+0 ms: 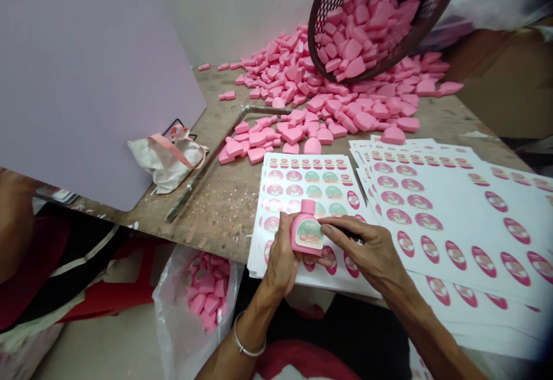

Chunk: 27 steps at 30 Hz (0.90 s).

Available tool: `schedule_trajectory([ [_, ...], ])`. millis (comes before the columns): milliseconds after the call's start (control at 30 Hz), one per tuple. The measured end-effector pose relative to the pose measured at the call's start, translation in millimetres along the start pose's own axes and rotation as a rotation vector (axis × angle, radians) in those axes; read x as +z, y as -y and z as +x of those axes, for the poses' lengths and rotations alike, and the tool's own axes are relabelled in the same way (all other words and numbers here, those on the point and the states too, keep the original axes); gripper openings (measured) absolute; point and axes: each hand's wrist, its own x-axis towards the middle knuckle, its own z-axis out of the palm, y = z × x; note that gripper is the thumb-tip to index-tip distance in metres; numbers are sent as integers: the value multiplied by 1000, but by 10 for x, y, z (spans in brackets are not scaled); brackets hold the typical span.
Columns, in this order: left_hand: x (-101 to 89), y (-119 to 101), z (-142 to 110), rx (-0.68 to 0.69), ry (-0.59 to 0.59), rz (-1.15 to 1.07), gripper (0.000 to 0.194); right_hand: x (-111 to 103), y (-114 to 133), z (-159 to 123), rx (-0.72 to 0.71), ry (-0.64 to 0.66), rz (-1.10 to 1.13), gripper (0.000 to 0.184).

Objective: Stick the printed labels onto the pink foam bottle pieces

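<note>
My left hand [283, 253] is closed round a small pink bottle [307, 202], holding it upright above a stack of sticker sheets [298, 279]. A green and white label [309, 232] with a picture sits on the bottle's front. My right hand [367, 246] grips a dark pen-like tool [352, 234]; its exact kind is unclear. The thumb and forefinger of this hand touch the label's right edge. Under both hands, the top sheet bears rows of pink and green stickers.
A brown mesh basket [317, 52] lies tipped over a large heap of pink bottles [294, 72]. More sticker sheets [458, 196] spread to the right. A plastic bag [168, 305] of bottles hangs below the table edge. A metal strip [203, 173], white cloth bag [162, 161] and pale board [95, 80] stand left.
</note>
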Motion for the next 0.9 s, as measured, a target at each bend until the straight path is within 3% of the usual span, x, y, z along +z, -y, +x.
schedule_trajectory([
  [533,-9,4,9,10,9,-10,56,21,2,7,-22,-40,-19,21],
  [667,-39,22,11,48,78,57,43,35,11,1,-59,-37,-58,20],
  [800,-64,6,3,93,146,170,37,22,-26,-3,-149,-88,-197,24],
  [900,-71,4,-8,86,144,169,34,-12,-56,23,-144,-227,-425,37],
])
